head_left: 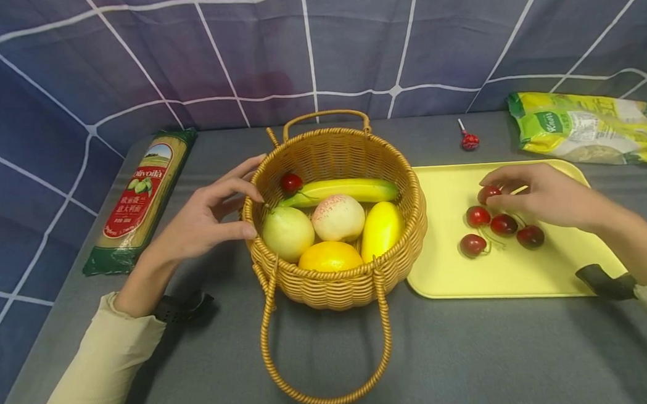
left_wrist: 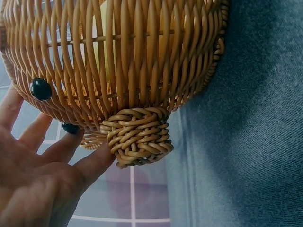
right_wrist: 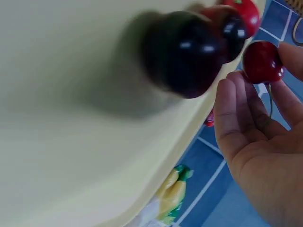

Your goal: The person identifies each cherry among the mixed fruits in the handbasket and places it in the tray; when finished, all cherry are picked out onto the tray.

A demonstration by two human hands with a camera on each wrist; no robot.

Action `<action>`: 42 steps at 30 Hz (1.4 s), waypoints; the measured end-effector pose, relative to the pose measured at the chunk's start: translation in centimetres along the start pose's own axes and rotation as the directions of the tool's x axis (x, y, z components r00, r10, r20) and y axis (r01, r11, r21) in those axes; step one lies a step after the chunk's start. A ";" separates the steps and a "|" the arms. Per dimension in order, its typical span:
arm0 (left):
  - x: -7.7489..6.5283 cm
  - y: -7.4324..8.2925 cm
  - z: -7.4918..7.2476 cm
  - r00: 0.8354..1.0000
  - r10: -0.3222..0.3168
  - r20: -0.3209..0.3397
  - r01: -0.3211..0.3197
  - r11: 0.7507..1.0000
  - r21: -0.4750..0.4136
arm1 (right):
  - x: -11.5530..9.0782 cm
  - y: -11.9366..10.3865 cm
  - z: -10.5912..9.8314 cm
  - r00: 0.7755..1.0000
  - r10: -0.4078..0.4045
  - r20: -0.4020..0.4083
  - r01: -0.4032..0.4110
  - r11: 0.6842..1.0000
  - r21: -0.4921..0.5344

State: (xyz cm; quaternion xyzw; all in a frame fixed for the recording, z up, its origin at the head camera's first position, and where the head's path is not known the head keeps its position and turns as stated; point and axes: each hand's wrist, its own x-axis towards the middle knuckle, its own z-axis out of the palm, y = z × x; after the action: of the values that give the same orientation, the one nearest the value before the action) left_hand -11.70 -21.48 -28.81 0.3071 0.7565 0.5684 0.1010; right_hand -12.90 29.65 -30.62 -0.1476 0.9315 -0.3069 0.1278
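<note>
A round wicker basket (head_left: 340, 287) holds a green pear (head_left: 288, 234), a peach (head_left: 338, 218), a banana (head_left: 350, 191), an orange (head_left: 330, 256), a yellow oval fruit (head_left: 382, 230) and one red cherry (head_left: 291, 183). My left hand (head_left: 215, 211) touches the basket's left side with spread fingers; the left wrist view shows them against the woven wall (left_wrist: 128, 71). Over the yellow tray (head_left: 440, 201), my right hand (head_left: 545, 194) pinches a cherry (right_wrist: 261, 62) between thumb and fingers, its stem hanging. Several other cherries (head_left: 503, 224) lie on the tray beside that hand.
A pasta packet (head_left: 142, 194) lies left of the basket. Behind the tray are a red lollipop (head_left: 469, 140) and a green-yellow food bag (head_left: 588, 125). The basket's front handle (head_left: 329, 402) lies folded toward me. A tile-patterned cloth (head_left: 347, 46) rises behind the table.
</note>
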 end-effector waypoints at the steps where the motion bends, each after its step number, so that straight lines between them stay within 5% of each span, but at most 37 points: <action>1: 0.0 0.0 0.0 1.000 -0.001 0.000 0.001 1.000 0.001 | -0.1 0.3 0.1 1.000 -0.017 0.003 0.017 1.000 -0.001; 5: 0.0 0.0 0.0 1.000 -0.004 0.000 0.004 1.000 0.005 | -0.5 1.4 0.8 0.996 -0.091 0.002 0.091 0.995 -0.032; 22: -0.1 0.0 0.0 1.000 0.001 0.008 -0.001 1.000 -0.004 | -0.6 1.9 1.3 0.990 -0.138 -0.034 0.136 0.989 -0.058; 28: -0.1 0.0 0.0 1.000 -0.008 0.008 0.008 1.000 0.006 | -0.6 1.6 1.0 0.991 -0.126 -0.054 0.121 0.990 -0.077; 36: 0.0 0.0 0.0 1.000 -0.003 0.007 0.003 1.000 0.005 | -0.6 0.2 0.0 0.996 -0.010 -0.092 0.007 0.999 -0.035; 42: -0.1 0.0 0.0 1.000 0.003 0.007 -0.003 1.000 -0.004 | -0.5 -1.6 -0.6 0.986 -0.063 -0.152 0.064 0.998 -0.001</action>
State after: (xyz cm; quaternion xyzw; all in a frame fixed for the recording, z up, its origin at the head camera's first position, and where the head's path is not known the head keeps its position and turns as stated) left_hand -11.65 -21.55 -28.83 0.3100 0.7545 0.5692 0.1034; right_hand -12.32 28.86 -29.12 -0.1530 0.9327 -0.3231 0.0467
